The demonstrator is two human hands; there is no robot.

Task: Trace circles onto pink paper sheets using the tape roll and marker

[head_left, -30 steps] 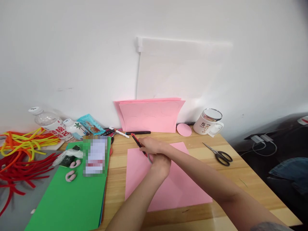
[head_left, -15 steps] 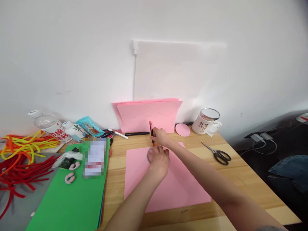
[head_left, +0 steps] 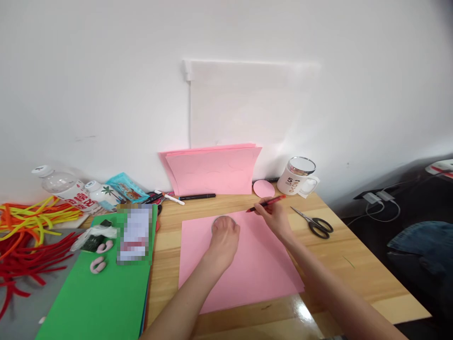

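A pink paper sheet (head_left: 255,278) lies flat before me, with a round grey-rimmed disc (head_left: 213,222) near its upper left. My left hand (head_left: 226,236) covers most of that disc, its fingers bent down and pressed onto it. What fills the rim is hidden. My right hand (head_left: 276,219) grips a red and black pen (head_left: 271,200), tilted, its dark tip pointing left just above the top edge of the sheet. Whether the tip touches paper, I cannot tell. Behind my right hand, a cut pink circle (head_left: 264,188) leans by the wall.
Black-handled scissors (head_left: 318,226) and a white mug (head_left: 295,177) are on the right. Pink sheets (head_left: 215,170) lean on the wall, markers (head_left: 196,197) in front. Green paper (head_left: 102,293), bottles (head_left: 65,186) and red and yellow pipe cleaners (head_left: 31,255) are on the left.
My right hand has swung right with the pen, away from the disc, and the pen has gone from nearly upright to slanted. My left hand stays on the disc. The view has shifted slightly.
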